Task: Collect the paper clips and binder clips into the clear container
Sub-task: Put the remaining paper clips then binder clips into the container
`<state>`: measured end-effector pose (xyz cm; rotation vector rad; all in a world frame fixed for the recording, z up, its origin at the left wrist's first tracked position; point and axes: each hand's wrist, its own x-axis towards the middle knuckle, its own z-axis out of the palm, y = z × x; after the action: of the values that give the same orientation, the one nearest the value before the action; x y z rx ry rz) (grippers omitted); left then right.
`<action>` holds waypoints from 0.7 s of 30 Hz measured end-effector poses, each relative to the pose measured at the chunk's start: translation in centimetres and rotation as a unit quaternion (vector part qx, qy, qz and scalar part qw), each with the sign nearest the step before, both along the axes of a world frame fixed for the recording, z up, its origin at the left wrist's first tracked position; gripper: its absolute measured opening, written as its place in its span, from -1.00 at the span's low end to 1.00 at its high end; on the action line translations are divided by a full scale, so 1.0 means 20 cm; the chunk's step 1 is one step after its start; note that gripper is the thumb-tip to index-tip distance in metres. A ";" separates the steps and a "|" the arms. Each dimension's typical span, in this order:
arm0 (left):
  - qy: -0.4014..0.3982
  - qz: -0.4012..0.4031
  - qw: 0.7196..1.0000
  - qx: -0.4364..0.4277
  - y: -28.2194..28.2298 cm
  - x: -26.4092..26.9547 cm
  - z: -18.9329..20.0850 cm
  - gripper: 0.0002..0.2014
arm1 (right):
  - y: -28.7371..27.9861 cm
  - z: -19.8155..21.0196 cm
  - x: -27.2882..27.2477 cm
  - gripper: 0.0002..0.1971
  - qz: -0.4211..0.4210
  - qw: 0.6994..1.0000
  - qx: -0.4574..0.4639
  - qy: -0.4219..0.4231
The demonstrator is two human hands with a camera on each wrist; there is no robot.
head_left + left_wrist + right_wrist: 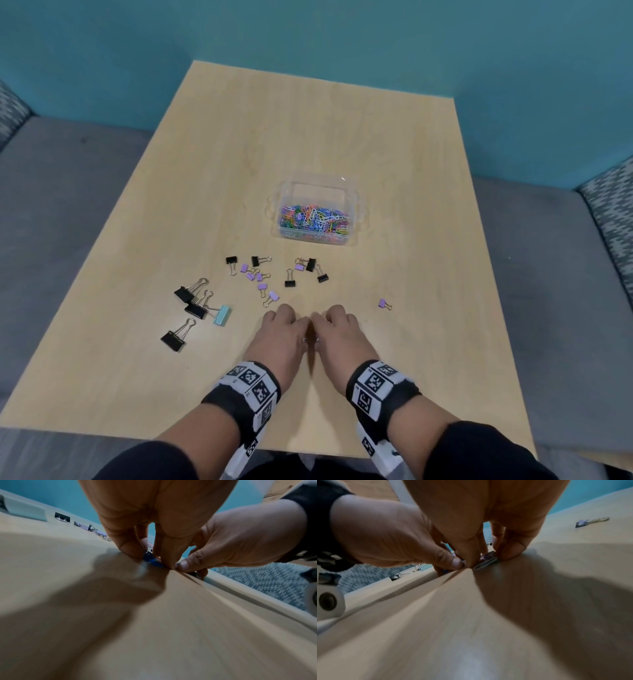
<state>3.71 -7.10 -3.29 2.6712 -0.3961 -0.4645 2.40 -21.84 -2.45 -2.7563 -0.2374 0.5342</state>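
Paper clips mostly in the clear container (317,192), far centre of the worktop (394,154). Binder clips (289,278) lie loose nearby. Left hand (286,330) and right hand (337,330), near centre, each grip pinching small clips (485,563).

A light wooden table (342,137) carries the clear container (315,214) and scattered binder clips (191,301).

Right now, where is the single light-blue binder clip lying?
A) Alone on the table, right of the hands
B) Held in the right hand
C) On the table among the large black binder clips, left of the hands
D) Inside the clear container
C: the light-blue binder clip lies on the table beside the large black binder clips, left of the left hand.
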 end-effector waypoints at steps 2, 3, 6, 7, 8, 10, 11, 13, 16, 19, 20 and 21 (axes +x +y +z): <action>-0.016 -0.010 1.000 0.007 0.00 0.01 -0.01 -0.78 | -0.01 0.00 0.01 -0.64 0.016 1.000 -0.005 0.003; -0.023 -0.015 1.000 0.014 0.00 0.02 -0.02 -0.80 | -0.02 0.00 0.02 -0.61 0.029 1.000 -0.008 0.004; -0.032 -0.023 0.999 0.035 0.01 0.02 -0.02 -0.84 | -0.04 0.00 0.02 -0.59 0.056 0.998 -0.016 -0.007; -0.027 -0.027 0.998 0.043 0.01 0.03 -0.02 -0.84 | -0.04 -0.01 0.03 -0.62 0.059 0.998 -0.017 -0.013; -0.024 -0.033 0.998 0.053 0.01 0.03 -0.03 -0.82 | -0.04 -0.02 0.03 -0.66 0.058 0.998 -0.016 -0.015; -0.017 -0.046 0.996 0.075 0.02 0.04 -0.03 -0.73 | -0.06 -0.03 0.04 -0.73 0.053 0.998 -0.009 -0.012; -0.015 -0.051 0.995 0.084 0.02 0.04 -0.03 -0.69 | -0.06 -0.04 0.05 -0.75 0.053 0.998 -0.007 -0.011; -0.013 -0.060 0.995 0.084 0.02 0.05 -0.02 -0.64 | -0.08 -0.05 0.06 -0.77 0.057 0.998 -0.006 -0.011; 0.001 -0.073 0.995 0.074 0.03 0.06 0.00 -0.67 | -0.10 -0.03 0.08 -0.85 0.058 0.998 0.001 -0.006; 0.014 -0.061 0.996 0.062 0.05 0.08 -0.02 -0.76 | -0.14 0.00 0.08 -0.95 0.055 0.998 0.020 0.016; 0.018 -0.052 0.997 0.049 0.06 0.08 -0.01 -0.80 | -0.15 0.01 0.09 -0.94 0.051 0.998 0.025 0.023; 0.023 -0.036 0.999 0.030 0.06 0.08 0.00 -0.86 | -0.17 0.02 0.09 -0.92 0.048 0.998 0.030 0.031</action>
<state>5.41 -5.97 -3.20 2.7056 -0.4719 -0.5660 4.17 -25.16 -2.08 -2.6758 -0.3654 0.6245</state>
